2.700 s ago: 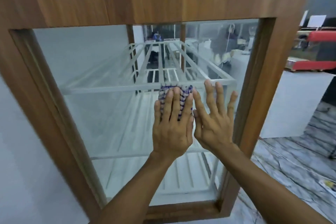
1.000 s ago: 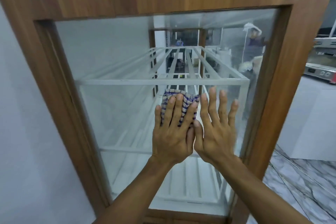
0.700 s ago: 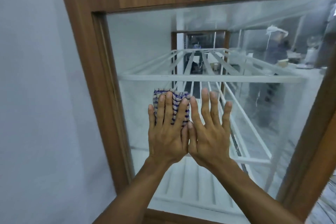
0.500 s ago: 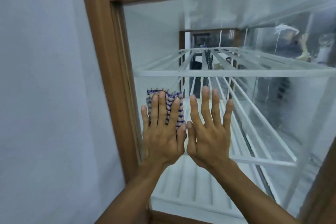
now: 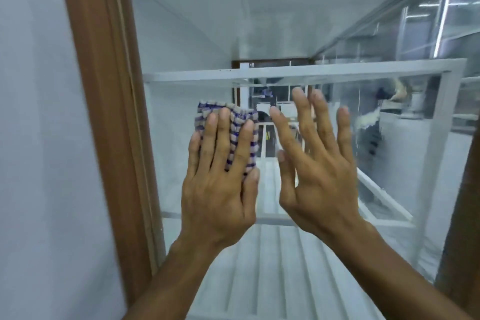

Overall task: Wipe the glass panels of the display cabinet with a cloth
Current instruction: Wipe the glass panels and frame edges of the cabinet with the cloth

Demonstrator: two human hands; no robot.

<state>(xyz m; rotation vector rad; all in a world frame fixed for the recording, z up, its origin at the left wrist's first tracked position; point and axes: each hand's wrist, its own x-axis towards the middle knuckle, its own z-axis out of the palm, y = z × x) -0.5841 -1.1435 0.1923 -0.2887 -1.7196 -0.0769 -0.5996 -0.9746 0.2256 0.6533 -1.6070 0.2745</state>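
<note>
Head view, single frame. Your left hand (image 5: pixel 218 189) lies flat, fingers straight and slightly fanned, pressing the folded blue-and-beige striped cloth (image 5: pixel 235 135) against the glass panel (image 5: pixel 187 34) of the display cabinet. The cloth sits at mid-height, near the brown wooden frame post (image 5: pixel 104 86) on the left edge of the pane and just below the level of the white wire shelf (image 5: pixel 298 74) inside. Your right hand (image 5: pixel 319 179) is spread wide just beside the left one, with nothing in it; fingertips look set on the glass, but there is some blur and you cannot tell whether the palm touches too. Progress, as a judgement only: you are mid-wipe on this one pane, with the cloth at its left margin. Glass around the hands reads fairly clean; the right part of the pane shows a hazy, smeared patch, though reflections make it hard to separate dirt from glare. The strip above the shelf line, the lower section in front of the slatted bottom shelf (image 5: pixel 272 267), and that right part look like what is left here. The cabinet's other panels are not shown well enough to say whether they are done; count them as open items.
</note>
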